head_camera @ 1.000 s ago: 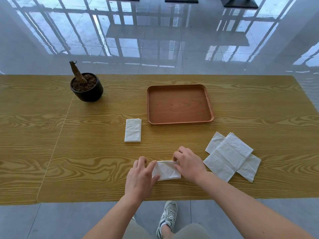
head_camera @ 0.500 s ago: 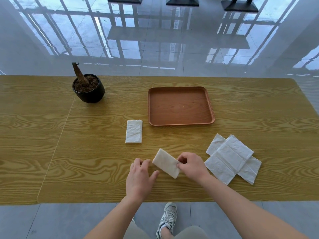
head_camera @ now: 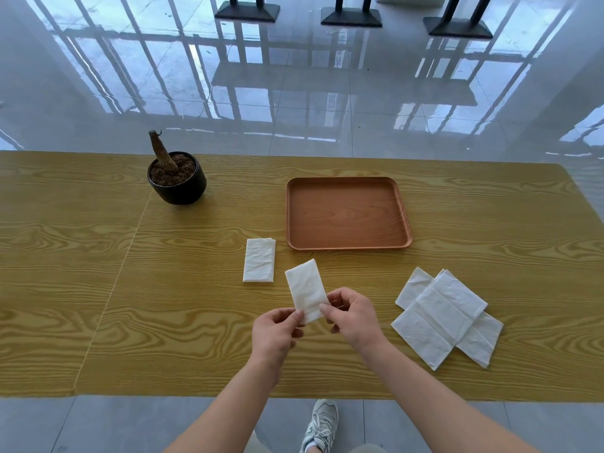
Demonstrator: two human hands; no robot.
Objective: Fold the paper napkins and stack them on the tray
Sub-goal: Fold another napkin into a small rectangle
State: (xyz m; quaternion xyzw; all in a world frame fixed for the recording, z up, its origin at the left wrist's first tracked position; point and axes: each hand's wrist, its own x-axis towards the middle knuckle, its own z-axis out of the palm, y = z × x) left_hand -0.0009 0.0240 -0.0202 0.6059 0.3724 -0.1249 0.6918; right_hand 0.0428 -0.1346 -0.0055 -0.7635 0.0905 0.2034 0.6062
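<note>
A: Pinching folded napkin: left hand and right hand each grip its near end between thumb and fingers.
B: Tray?
A: Tray sits beyond the fingertips. Second folded napkin beyond-left of them, unfolded pile to their right.

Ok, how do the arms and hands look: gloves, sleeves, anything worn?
Nothing worn. The left hand and right hand are ungloved, with no rings visible on the fingers, no watch or band at either wrist, and both forearms uncovered down to the frame's edge.
</note>
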